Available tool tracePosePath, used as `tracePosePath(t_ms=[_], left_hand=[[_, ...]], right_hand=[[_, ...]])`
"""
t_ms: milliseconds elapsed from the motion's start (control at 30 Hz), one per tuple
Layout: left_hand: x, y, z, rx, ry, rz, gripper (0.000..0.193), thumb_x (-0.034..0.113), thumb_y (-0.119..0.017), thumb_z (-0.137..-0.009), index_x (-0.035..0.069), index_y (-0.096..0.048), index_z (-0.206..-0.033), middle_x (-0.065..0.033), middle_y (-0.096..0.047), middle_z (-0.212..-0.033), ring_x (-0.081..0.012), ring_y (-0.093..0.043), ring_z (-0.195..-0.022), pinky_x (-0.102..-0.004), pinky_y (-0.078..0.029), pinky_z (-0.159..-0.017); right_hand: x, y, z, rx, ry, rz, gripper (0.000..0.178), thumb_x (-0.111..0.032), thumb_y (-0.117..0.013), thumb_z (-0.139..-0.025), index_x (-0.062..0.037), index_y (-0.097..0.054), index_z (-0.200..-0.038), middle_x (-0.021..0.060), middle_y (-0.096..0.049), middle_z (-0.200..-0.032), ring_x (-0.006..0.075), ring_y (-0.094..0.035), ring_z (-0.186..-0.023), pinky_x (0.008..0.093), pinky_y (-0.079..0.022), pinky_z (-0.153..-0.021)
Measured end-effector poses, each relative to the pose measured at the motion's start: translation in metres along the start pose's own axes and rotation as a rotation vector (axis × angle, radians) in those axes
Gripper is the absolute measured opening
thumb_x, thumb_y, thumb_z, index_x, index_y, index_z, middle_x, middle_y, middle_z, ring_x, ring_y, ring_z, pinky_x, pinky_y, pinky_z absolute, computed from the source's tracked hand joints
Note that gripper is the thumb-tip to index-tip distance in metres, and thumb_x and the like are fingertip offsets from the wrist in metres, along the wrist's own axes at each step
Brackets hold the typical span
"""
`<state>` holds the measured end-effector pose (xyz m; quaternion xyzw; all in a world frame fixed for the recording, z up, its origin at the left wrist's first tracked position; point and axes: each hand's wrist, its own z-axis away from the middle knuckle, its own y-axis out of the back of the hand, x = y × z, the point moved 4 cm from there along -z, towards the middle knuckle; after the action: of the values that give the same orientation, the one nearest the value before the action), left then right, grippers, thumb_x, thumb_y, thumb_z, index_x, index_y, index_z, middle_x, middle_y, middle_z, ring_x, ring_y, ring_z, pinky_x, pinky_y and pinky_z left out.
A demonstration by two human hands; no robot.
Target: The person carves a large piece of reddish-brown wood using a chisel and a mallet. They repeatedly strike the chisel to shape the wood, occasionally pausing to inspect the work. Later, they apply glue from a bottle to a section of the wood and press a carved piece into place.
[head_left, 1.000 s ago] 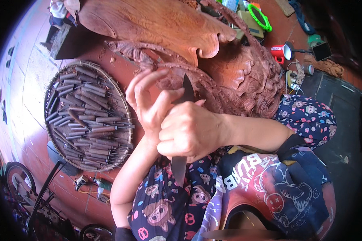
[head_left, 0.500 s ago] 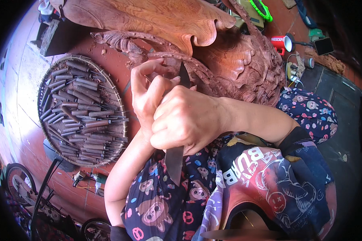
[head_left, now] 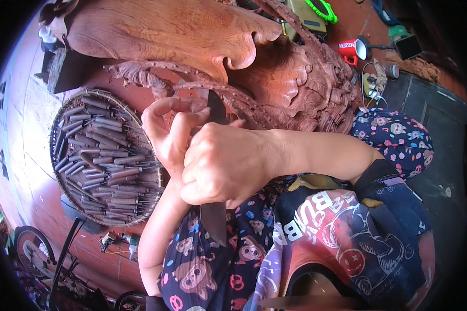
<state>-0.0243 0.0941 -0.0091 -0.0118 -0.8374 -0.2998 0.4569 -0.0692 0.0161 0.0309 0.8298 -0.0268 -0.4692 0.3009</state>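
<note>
Nearest the camera is the person's lap, covered in dark cartoon-print fabric, with a printed dark and red cloth bunched to the right. Above it the right hand is curled into a tight fist around a long dark flat-bladed carving chisel. The tool's long axis runs nearly straight up and down in the view: its broad lower end hangs below the fist over the lap, and its narrower upper end points away from the person, reaching the carved reddish wooden panel. The left hand sits just left of the fist, touching it, fingers bent and partly open, the fingertips resting by the blade's upper part close to where it meets the wood; whether they pinch the blade cannot be told.

To the left, on the reddish floor, lies a round woven bamboo tray filled with many dark-handled carving chisels lying mostly sideways.

Beyond the hands, a smooth curved slab of the same red wood stands above the ornate scrollwork. Farther off at upper right are a red mug and a green ring-shaped object.
</note>
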Motion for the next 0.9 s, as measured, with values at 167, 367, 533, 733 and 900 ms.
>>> tracePosePath(t_ms=[167, 367, 533, 733, 900], left_hand=[[-0.008, -0.003, 0.005, -0.057, -0.013, -0.105, 0.026, 0.021, -0.082, -0.059, 0.011, -0.068, -0.079, -0.0087, -0.053, -0.098, -0.0264, -0.051, -0.095, -0.0408, -0.036, -0.087], [0.005, 0.003, -0.005, -0.029, -0.138, -0.255, 0.023, 0.027, -0.08, -0.057, 0.018, -0.069, -0.074, -0.0041, -0.055, -0.099, -0.0261, -0.054, -0.101, -0.0394, -0.035, -0.091], [-0.002, -0.001, -0.005, -0.005, -0.122, -0.233, 0.035, 0.034, -0.087, -0.052, 0.016, -0.066, -0.073, -0.003, -0.053, -0.095, -0.0274, -0.053, -0.099, -0.0432, -0.034, -0.091], [0.013, 0.001, -0.008, -0.003, -0.152, -0.22, 0.028, 0.033, -0.084, -0.056, 0.018, -0.066, -0.072, -0.0028, -0.055, -0.091, -0.0257, -0.055, -0.098, -0.0401, -0.035, -0.089], [-0.001, -0.001, 0.003, -0.036, -0.13, -0.209, 0.022, 0.028, -0.078, -0.058, 0.018, -0.067, -0.075, -0.0017, -0.055, -0.09, -0.0243, -0.056, -0.097, -0.0389, -0.035, -0.087]], right_hand=[[0.009, -0.004, 0.003, 0.027, -0.027, -0.136, 0.021, -0.021, -0.075, -0.053, -0.0097, -0.068, -0.069, 0.0117, -0.064, -0.068, 0.0298, -0.066, -0.067, 0.0418, -0.051, -0.059], [0.004, 0.003, 0.006, 0.113, 0.072, -0.122, 0.024, -0.016, -0.071, -0.053, -0.0111, -0.049, -0.063, 0.0031, -0.053, -0.06, 0.0243, -0.058, -0.058, 0.0375, -0.045, -0.05], [0.009, 0.002, 0.004, 0.204, 0.112, -0.204, 0.025, -0.015, -0.07, -0.052, -0.0102, -0.049, -0.063, 0.0034, -0.053, -0.059, 0.0246, -0.058, -0.057, 0.0378, -0.044, -0.05], [0.0, 0.003, 0.008, 0.145, 0.071, -0.087, 0.026, -0.016, -0.071, -0.055, -0.0112, -0.047, -0.063, 0.0019, -0.052, -0.059, 0.0234, -0.056, -0.056, 0.0369, -0.044, -0.05], [0.005, 0.003, 0.006, 0.187, 0.126, -0.184, 0.026, -0.017, -0.071, -0.057, -0.0114, -0.046, -0.062, 0.0015, -0.05, -0.06, 0.0209, -0.056, -0.055, 0.0344, -0.042, -0.048]])
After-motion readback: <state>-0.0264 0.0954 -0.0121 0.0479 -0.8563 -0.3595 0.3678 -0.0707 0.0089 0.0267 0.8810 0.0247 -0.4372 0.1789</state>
